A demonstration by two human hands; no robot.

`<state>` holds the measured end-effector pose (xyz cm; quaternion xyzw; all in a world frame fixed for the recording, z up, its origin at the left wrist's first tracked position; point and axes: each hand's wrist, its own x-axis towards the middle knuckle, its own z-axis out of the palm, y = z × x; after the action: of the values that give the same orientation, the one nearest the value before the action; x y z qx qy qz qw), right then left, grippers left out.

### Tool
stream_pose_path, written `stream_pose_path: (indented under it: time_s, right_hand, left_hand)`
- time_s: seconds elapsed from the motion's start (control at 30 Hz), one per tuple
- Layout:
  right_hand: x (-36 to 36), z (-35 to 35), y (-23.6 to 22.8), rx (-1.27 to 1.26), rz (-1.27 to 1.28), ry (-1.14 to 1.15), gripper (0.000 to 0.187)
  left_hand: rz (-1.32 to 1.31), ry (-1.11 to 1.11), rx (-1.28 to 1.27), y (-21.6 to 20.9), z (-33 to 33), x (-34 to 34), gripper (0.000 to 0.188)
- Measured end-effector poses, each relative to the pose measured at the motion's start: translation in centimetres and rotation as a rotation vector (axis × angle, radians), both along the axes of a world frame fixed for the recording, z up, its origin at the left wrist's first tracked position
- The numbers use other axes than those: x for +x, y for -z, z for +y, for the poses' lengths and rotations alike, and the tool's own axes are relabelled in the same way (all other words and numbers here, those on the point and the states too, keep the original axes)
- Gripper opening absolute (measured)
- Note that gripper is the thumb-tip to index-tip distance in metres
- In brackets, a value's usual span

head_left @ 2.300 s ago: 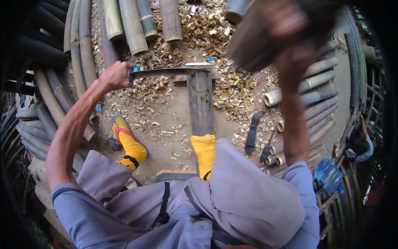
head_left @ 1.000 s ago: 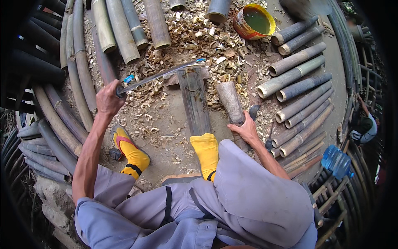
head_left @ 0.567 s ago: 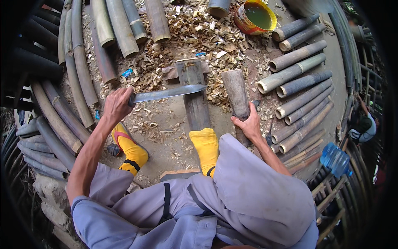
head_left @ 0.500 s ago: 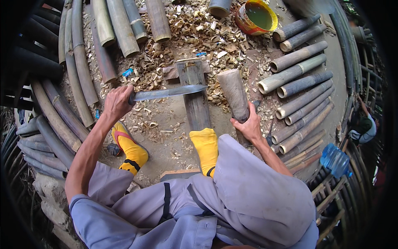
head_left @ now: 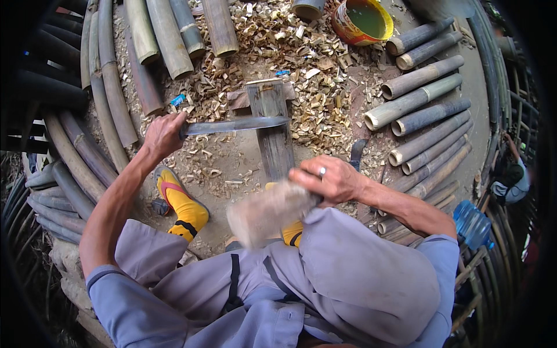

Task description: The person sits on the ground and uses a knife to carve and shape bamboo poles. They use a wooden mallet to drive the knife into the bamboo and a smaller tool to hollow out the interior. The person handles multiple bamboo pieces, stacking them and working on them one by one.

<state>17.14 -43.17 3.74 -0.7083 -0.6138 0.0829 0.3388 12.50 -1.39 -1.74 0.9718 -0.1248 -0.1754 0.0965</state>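
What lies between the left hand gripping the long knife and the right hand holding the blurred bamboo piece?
In the head view, between the left hand and the right hand lie the knife blade, chip-strewn ground, and the upright wooden block.

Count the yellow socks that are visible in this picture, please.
2. One yellow sock is on the foot in the orange sandal at lower left; the other yellow sock is mostly hidden behind the blurred bamboo piece.

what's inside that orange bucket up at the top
The round orange bucket holds a murky green liquid that fills most of it. Nothing floats on the surface; the liquid hides the bucket's bottom and anything sunk in it.
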Motion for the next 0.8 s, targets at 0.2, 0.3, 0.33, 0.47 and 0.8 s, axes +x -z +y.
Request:
stream_pose_path:
  time_s: [0.2,0.3,0.33,0.47,0.8]
  right_hand:
    - [2.4,0.2,2.6,-0.567,0.132,0.252,0.077]
    - [-1.3,0.9,0.4,-0.146,0.130,0.060,0.065]
    - [-1.4,1.4,-1.4,0.002,-0.004,-0.040,0.061]
    - [3.2,0.3,3.2,-0.398,0.234,0.250,0.053]
    - [3.6,-0.3,4.4,-0.291,0.185,0.168,0.047]
  left_hand:
    - [-0.048,0.006,-0.008,0.6,-0.2,-0.1,0.024]
    - [-0.058,-0.005,0.012,0.6,0.1,-0.5,0.024]
    - [-0.047,-0.001,0.021,0.0,-0.3,-0.4,0.025]
    - [-0.074,0.015,0.023,0.2,-0.5,0.0,0.026]
    - [-0.098,0.033,0.040,0.8,-0.5,0.4,0.026]
